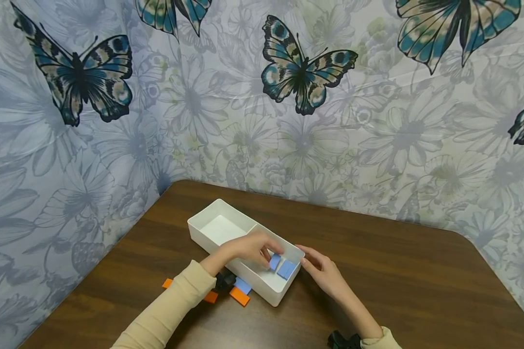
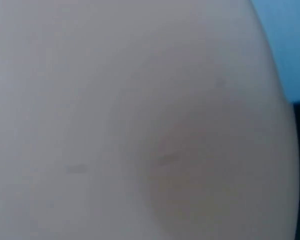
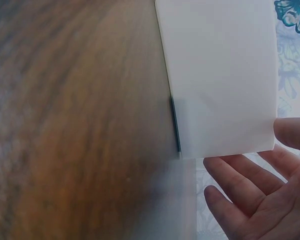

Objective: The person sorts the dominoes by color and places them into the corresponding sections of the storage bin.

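A long white divided box (image 1: 266,292) stands at an angle on the table. My left hand (image 1: 254,247) reaches over its side into the nearer right compartment, fingertips pinching a small blue rectangular block (image 1: 274,262). Beside that block, more blue blocks (image 1: 286,269) lie on the compartment floor. My right hand (image 1: 325,271) holds the box's right end at the corner, thumb and fingers on either side of it. In the right wrist view the thumb (image 3: 292,134) and fingers meet the edges of the white wall. The left wrist view is mostly blurred white, with a blue piece (image 2: 285,45) at upper right.
Orange blocks (image 1: 239,296) and a blue block (image 1: 242,285) lie on the brown table (image 1: 375,271) in front of the box, some partly behind my left sleeve (image 1: 170,300). The box's far left compartment (image 1: 222,229) holds nothing visible. A butterfly-patterned cloth (image 1: 244,145) hangs behind the table.
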{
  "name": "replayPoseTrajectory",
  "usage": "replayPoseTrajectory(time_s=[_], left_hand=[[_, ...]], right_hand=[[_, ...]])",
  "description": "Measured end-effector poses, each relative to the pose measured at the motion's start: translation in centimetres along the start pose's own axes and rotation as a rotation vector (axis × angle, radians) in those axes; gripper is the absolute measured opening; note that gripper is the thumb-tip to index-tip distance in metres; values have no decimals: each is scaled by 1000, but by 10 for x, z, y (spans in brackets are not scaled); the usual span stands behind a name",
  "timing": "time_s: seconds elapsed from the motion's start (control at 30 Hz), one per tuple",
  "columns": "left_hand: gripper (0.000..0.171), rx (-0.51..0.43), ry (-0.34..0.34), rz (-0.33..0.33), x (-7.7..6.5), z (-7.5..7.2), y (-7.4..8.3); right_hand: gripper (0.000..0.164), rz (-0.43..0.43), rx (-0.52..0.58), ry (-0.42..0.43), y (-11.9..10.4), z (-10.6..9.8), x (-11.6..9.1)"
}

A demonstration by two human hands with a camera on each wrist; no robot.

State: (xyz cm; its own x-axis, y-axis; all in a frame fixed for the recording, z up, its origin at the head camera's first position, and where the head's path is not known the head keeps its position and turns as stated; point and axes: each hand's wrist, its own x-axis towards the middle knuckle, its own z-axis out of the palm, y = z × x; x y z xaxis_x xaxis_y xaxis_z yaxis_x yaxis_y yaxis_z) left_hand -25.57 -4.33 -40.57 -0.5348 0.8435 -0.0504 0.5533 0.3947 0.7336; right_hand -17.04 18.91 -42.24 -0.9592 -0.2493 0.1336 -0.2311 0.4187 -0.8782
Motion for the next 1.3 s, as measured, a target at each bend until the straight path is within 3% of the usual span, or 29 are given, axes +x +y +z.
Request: replayPoseTrajectory(time_s=[0.23,0.6,1.1,1.3], left_hand=[[45,118,-3,61,4,4,-3],[44,208,2,42,5,6,-1],[40,5,58,-14,5,5,-6],[36,-61,65,5,5,5,-8]], right_hand=[[37,6,1,8,-1,1,0],[34,20,-23,37,-2,2,0],[35,1,-12,24,-1,1,0],[35,2,-13,23,-1,1,-1]])
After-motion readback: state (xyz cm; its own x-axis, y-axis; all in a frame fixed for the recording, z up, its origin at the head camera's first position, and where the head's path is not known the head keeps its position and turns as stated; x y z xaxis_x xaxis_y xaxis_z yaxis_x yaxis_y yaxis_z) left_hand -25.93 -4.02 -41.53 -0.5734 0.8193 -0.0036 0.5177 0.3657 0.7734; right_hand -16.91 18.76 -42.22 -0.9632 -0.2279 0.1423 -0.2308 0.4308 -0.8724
